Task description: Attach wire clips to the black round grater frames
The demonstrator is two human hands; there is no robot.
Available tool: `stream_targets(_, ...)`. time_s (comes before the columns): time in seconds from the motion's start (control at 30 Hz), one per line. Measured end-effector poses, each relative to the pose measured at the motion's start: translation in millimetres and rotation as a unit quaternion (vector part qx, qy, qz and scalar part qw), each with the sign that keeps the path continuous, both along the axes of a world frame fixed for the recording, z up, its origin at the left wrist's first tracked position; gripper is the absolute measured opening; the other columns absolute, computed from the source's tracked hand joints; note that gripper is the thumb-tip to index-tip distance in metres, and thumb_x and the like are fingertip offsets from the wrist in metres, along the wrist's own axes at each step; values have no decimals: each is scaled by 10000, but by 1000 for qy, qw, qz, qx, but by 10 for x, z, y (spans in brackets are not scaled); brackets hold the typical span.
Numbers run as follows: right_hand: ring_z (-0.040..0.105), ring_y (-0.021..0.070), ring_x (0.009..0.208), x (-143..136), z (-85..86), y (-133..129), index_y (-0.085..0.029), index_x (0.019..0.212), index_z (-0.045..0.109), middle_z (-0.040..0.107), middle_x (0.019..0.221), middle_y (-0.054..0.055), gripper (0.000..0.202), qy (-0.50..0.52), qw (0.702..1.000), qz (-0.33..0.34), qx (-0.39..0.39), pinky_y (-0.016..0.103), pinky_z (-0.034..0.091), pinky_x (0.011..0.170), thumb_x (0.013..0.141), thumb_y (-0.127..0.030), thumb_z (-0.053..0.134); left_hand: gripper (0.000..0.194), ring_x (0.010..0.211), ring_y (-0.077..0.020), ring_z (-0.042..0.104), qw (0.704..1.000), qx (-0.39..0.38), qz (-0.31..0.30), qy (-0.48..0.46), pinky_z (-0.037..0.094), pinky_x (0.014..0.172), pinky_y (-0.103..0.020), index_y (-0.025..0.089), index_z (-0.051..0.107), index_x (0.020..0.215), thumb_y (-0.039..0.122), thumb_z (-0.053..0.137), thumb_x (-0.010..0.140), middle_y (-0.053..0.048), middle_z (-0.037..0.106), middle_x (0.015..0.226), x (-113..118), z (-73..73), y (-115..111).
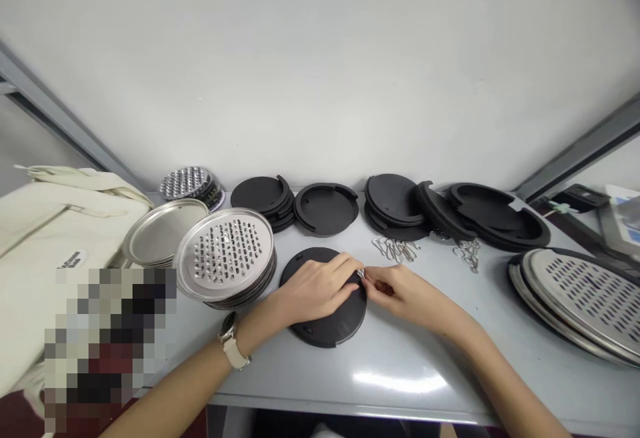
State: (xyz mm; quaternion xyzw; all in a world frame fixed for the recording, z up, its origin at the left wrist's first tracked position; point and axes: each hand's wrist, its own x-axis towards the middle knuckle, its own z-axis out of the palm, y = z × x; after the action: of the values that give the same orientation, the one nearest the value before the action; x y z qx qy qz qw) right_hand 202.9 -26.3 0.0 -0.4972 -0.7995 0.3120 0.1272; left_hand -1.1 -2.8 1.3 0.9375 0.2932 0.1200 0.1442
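Note:
A round black disc with small holes and a notched rim lies flat on the grey table in front of me. Over its upper right part rests my left hand, its thumb and forefinger closing on a small shiny metal piece at the disc's right edge. From the right, my right hand pinches the same piece between thumb and bent fingers. The piece's shape is mostly hidden by fingertips. Behind my right hand lies a loose pile of wire clips.
Stacked perforated metal discs and plain metal discs stand left, beside a cream bag. Black round parts line the wall. More wire clips and large perforated discs lie right.

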Motion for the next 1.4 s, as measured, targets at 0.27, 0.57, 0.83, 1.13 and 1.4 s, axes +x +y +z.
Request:
stream_targets(0.27, 317, 79, 486, 0, -9, -19, -183, 627, 403, 402, 526, -51, 279, -10, 1000, -1, -6, 221, 254, 473, 894, -264, 401, 235, 913, -170, 612, 1000, -14, -5, -5, 473, 716, -271, 196, 433, 1182, 278, 367, 972, -27, 581, 1111, -6, -20, 4)
stream_targets(0.57, 316, 79, 471, -15, -5, -16, -183, 624, 409, 408, 513, -50, 266, -22, 1000, -4, 3, 225, 242, 464, 883, -244, 404, 224, 894, -173, 620, 1000, -15, -13, -8, 459, 698, -267, 198, 448, 1170, 261, 361, 974, -38, 591, 1097, -3, -33, 14)
stream_targets(0.83, 290, 76, 481, -2, -6, -22, -182, 587, 398, 379, 504, -57, 256, -23, 1000, -8, 16, 214, 236, 460, 840, -209, 430, 208, 897, -166, 626, 999, -12, -12, -28, 451, 715, -256, 205, 460, 1145, 197, 342, 974, -16, 619, 1058, -22, -78, 24)
stream_targets(1.13, 319, 89, 474, 8, -26, 23, -200, 634, 378, 391, 516, -59, 282, -7, 998, -32, 58, 216, 253, 472, 907, -270, 388, 231, 909, -182, 608, 999, 10, 48, -10, 488, 672, -269, 196, 421, 1163, 282, 405, 950, -42, 557, 1121, -6, -9, 2)
stream_targets(1.4, 383, 113, 475, -45, -144, 16, -204, 754, 435, 453, 553, -38, 244, -42, 996, -30, 70, 242, 278, 503, 955, -286, 323, 209, 923, -186, 601, 999, 1, 49, -8, 509, 703, -286, 199, 418, 1135, 278, 413, 941, -41, 542, 1099, 1, -22, 7)
